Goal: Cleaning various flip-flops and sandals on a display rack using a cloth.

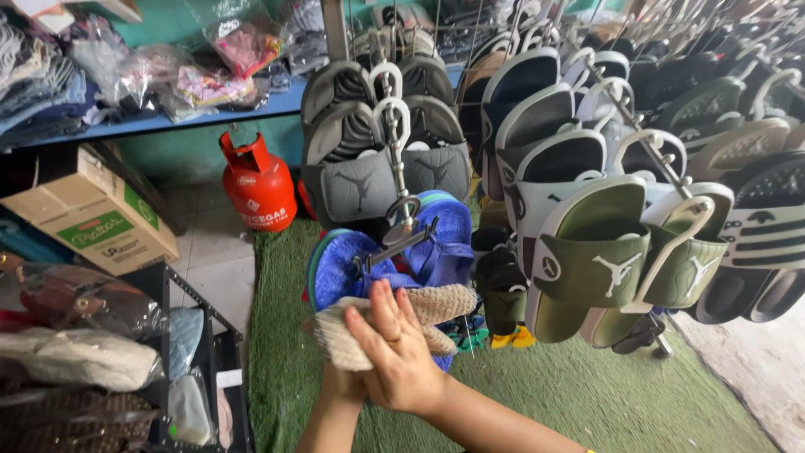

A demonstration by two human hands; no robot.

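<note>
A pair of blue slippers (pixel 342 267) hangs on a metal hanger hook (pixel 401 220) at the middle of the view. A beige knitted cloth (pixel 440 304) lies against the slippers' lower edge. My right hand (pixel 398 356) presses on the cloth with its fingers stretched up over it. My left hand (pixel 338 384) sits just behind and below the right hand; only its wrist and a bit of the palm show, under the cloth's left end. Whether it grips the cloth is hidden.
Grey slippers (pixel 360 180) hang behind the blue pair, and olive green ones (pixel 591 260) and several dark ones to the right. A red gas cylinder (pixel 257 183) stands on the floor by green turf (pixel 587 394). A cardboard box (pixel 88 210) and bagged goods (pixel 80 356) fill the left shelves.
</note>
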